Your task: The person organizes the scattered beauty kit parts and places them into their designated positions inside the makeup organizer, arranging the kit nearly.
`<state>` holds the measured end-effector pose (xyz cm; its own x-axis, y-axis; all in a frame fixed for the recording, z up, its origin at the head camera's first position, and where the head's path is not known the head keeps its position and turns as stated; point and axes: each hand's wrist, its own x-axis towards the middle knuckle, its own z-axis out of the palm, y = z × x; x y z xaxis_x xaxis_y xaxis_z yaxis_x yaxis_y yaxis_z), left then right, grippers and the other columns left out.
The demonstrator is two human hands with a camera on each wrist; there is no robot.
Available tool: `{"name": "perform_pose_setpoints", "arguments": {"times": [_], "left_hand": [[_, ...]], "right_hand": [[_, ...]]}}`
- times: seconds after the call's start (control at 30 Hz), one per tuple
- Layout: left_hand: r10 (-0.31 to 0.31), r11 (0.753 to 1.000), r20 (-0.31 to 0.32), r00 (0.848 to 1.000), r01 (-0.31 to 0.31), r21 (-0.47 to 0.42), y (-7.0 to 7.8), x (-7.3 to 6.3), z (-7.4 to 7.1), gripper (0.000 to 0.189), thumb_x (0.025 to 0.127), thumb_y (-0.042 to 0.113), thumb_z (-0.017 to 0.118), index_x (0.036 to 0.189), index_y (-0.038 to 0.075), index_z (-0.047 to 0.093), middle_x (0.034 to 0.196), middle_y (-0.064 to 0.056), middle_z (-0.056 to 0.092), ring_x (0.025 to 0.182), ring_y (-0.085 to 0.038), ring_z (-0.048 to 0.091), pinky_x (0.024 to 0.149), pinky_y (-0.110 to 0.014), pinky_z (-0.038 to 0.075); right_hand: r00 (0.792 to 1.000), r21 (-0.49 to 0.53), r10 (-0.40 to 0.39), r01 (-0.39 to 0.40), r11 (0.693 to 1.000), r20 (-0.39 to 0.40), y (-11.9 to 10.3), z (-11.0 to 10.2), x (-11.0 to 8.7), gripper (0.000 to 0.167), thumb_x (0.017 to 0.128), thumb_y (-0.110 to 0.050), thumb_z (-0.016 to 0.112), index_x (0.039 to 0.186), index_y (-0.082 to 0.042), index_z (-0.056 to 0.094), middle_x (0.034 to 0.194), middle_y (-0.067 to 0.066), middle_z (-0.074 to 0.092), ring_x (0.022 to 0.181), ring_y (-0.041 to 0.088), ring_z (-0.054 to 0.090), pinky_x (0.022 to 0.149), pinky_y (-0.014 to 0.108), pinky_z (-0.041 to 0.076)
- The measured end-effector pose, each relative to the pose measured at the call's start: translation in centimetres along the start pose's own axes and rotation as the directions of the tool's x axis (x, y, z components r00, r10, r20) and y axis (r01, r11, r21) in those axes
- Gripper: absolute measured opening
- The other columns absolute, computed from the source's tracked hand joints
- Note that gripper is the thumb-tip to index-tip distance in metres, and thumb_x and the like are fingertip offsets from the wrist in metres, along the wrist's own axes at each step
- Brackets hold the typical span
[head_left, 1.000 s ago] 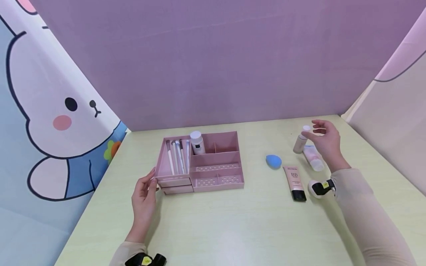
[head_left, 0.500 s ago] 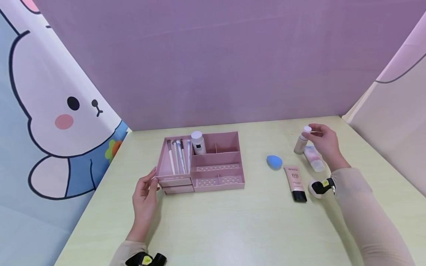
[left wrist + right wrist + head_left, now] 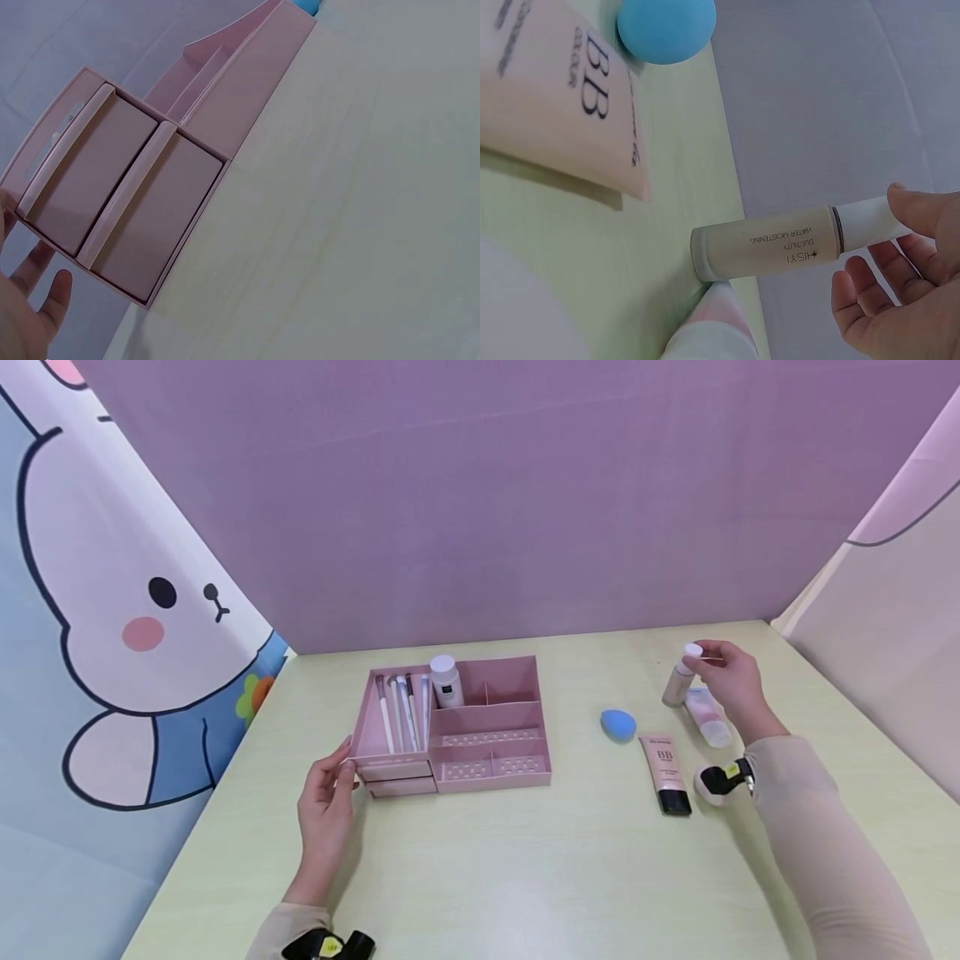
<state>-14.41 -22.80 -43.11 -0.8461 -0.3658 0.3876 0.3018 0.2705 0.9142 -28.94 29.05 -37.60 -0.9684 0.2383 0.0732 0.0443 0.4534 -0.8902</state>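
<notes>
My right hand (image 3: 731, 681) pinches the white cap of a foundation bottle (image 3: 772, 246) between thumb and fingers. The bottle is frosted beige and stands upright at the right of the table, beside a pink-and-white tube (image 3: 707, 718). At the left, my left hand (image 3: 326, 802) holds the front left corner of a pink cosmetics organizer (image 3: 491, 717), its thumb at the corner. Two closed drawers (image 3: 142, 217) face the left wrist view. Several makeup brushes (image 3: 401, 714) lie in the organizer's left compartment, and a white bottle (image 3: 446, 682) stands in the one beside it.
A blue makeup sponge (image 3: 618, 725) lies between the organizer and the right hand. Nearer the front is a pink BB cream tube (image 3: 664, 774) with a black cap. A purple cloth wall (image 3: 510, 510) rises behind the table (image 3: 525, 877).
My right fingers have closed in on the foundation bottle's cap, from standing partly spread beside it a second ago. The left hand and organizer have stayed put.
</notes>
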Motion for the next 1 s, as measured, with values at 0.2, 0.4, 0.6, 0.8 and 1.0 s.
{"name": "perform_pose_setpoints", "arguments": {"times": [0.2,0.4,0.6,0.8,1.0], "left_hand": [[0.009,1.000,0.001,1.000,-0.009,-0.002,-0.2,0.1,0.0,0.025,0.103,0.003,0.052,0.127,-0.003,0.057,0.139,-0.001,0.060,0.107,0.001,0.059,0.081,-0.012,0.051],[0.008,1.000,-0.001,1.000,-0.008,-0.004,-0.3,0.2,0.0,0.024,0.103,0.003,0.051,0.126,-0.003,0.058,0.138,-0.001,0.060,0.107,0.001,0.059,0.081,-0.013,0.051],[0.005,1.000,0.000,1.000,-0.005,0.004,-0.4,0.2,-0.1,0.026,0.102,0.002,0.052,0.127,-0.004,0.057,0.138,0.003,0.060,0.110,0.003,0.058,0.081,-0.012,0.051],[0.022,1.000,-0.006,1.000,-0.022,-0.008,-0.2,0.1,0.0,0.024,0.102,0.001,0.051,0.125,-0.004,0.058,0.136,0.003,0.061,0.104,0.002,0.060,0.078,-0.012,0.051],[0.005,1.000,0.002,1.000,-0.005,0.001,-0.2,0.1,0.0,0.025,0.103,0.002,0.052,0.126,-0.004,0.057,0.139,-0.001,0.060,0.109,0.002,0.058,0.081,-0.012,0.051]], "right_hand": [[1.000,-0.005,0.006,-0.006,1.000,0.004,-0.2,0.1,0.0,0.057,0.100,-0.032,0.059,0.142,0.003,0.045,0.124,0.005,0.052,0.104,0.010,0.048,0.083,0.021,0.046],[1.000,-0.014,-0.017,0.017,1.000,0.000,-0.4,0.2,-0.1,0.052,0.101,-0.027,0.058,0.140,0.005,0.046,0.121,0.007,0.052,0.097,0.005,0.047,0.080,0.017,0.045],[0.999,-0.022,-0.052,0.052,0.998,-0.007,-0.7,0.3,-0.3,0.048,0.101,-0.022,0.058,0.138,0.007,0.047,0.114,0.005,0.053,0.091,0.001,0.048,0.077,0.013,0.047],[0.999,-0.031,-0.053,0.052,0.998,-0.006,-1.8,0.5,-0.7,0.049,0.101,-0.025,0.058,0.139,0.005,0.047,0.120,0.009,0.054,0.096,0.005,0.049,0.084,0.021,0.048],[0.999,-0.047,-0.050,0.050,0.998,-0.010,-2.8,0.8,-1.1,0.049,0.101,-0.025,0.058,0.140,0.003,0.047,0.124,0.012,0.053,0.100,0.009,0.050,0.084,0.019,0.046]]}}
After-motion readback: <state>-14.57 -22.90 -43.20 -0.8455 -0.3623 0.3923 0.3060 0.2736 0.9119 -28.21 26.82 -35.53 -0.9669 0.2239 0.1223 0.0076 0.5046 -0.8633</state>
